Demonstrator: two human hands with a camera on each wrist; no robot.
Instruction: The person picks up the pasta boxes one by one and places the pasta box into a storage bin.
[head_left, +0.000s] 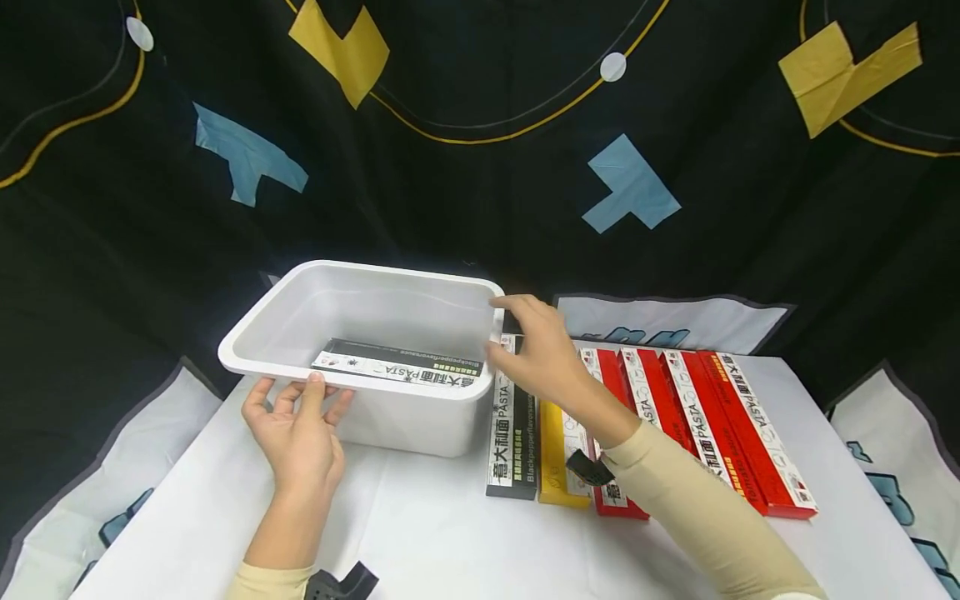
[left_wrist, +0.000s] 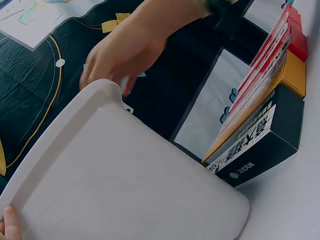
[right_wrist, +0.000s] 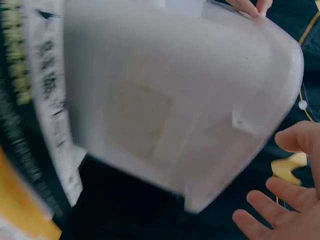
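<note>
A white plastic bin [head_left: 412,425] stands at the left of the table, a black pasta box [head_left: 401,367] lying inside it. At the bin's front rim, my left hand [head_left: 296,437] grips the edge with thumb and fingers. My right hand [head_left: 543,350] is beside the bin's right end, thumb and fingers spread, fingertips right at the rim in the head view. The right wrist view shows that hand [right_wrist: 295,195] with nothing between its fingers and a gap to the bin [right_wrist: 200,100].
Right of the bin, a black pasta box [head_left: 525,442], a yellow box [head_left: 553,458] and several red pasta boxes [head_left: 765,433] lie side by side on the white table [head_left: 420,533]. My right forearm crosses over some of them. A dark curtain [head_left: 465,208] hangs behind the table.
</note>
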